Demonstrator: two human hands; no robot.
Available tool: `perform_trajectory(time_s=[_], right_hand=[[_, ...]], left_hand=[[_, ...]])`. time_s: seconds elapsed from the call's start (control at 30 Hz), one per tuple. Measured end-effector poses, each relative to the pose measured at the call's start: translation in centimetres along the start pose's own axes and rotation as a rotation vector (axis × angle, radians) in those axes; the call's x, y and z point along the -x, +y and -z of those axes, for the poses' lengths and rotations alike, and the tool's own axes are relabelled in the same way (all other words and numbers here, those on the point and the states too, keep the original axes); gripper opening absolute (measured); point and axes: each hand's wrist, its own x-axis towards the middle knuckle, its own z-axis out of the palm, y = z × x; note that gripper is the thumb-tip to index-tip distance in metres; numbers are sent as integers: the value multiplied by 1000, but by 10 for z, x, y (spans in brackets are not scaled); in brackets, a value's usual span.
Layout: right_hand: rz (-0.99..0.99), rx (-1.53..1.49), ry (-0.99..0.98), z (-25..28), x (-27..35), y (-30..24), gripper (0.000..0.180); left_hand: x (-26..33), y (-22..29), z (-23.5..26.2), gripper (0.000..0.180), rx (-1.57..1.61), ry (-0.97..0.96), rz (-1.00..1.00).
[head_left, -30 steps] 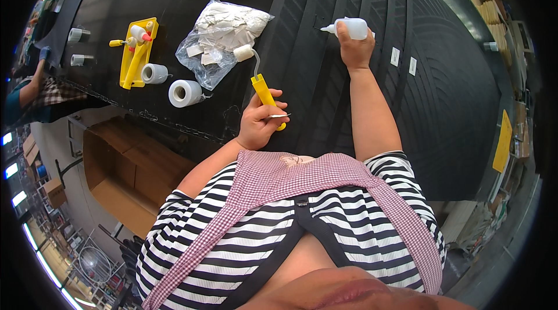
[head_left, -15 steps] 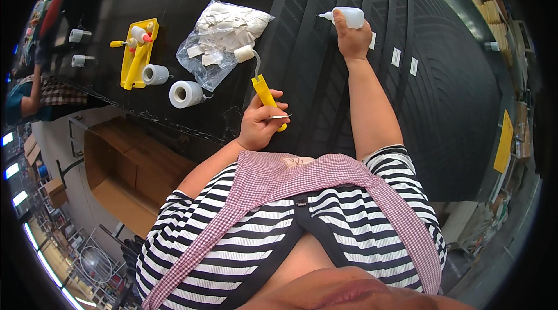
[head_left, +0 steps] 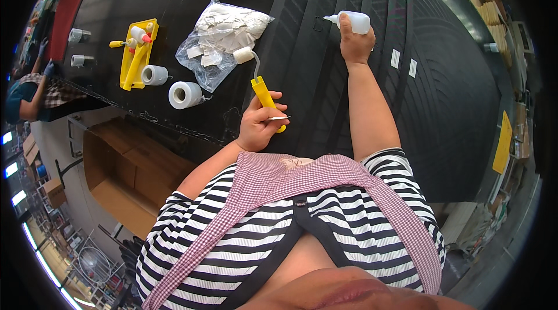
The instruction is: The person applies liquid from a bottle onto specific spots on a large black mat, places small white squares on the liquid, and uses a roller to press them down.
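Note:
My left hand (head_left: pixel 256 126) is closed around the yellow handle of a small roller (head_left: pixel 264 92). Its white roller head points up, beside the plastic bag. A small white piece (head_left: pixel 279 117), perhaps a label, shows between the same fingers. My right hand (head_left: pixel 356 48) grips a white squeeze bottle (head_left: pixel 360 23) lying sideways, its nozzle pointing left. Below the nozzle is a small dark mark (head_left: pixel 319 24) on one of the long black rubber-like strips (head_left: pixel 302 48). White labels (head_left: pixel 395 58) sit on strips to the right of my right hand.
A clear bag of white labels (head_left: pixel 224 31) lies left of the strips. Further left are a yellow tray (head_left: pixel 139 54) with a red-tipped bottle, and rolls of clear film (head_left: pixel 185 95). A cardboard box (head_left: pixel 131 179) stands below the table edge. A co-worker (head_left: pixel 35 92) is at far left.
My right hand has shifted slightly right and down with the bottle, drawing the nozzle away from the mark. My left hand stays put. The co-worker's gloved hands have come into clearer view.

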Motion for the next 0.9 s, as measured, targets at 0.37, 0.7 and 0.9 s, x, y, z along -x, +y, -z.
perform_trajectory(time_s=[0.37,0.7,0.9], right_hand=[[39,-2,-151,6,1,-11,31],[156,103,-90,5,-1,-3,32],[-116,-206,-16,14,8,-12,32]], left_hand=[[0,-1,1,15,6,-3,-1],[-2,0,1,15,11,-1,-15],[-1,0,0,15,7,1,-16]])
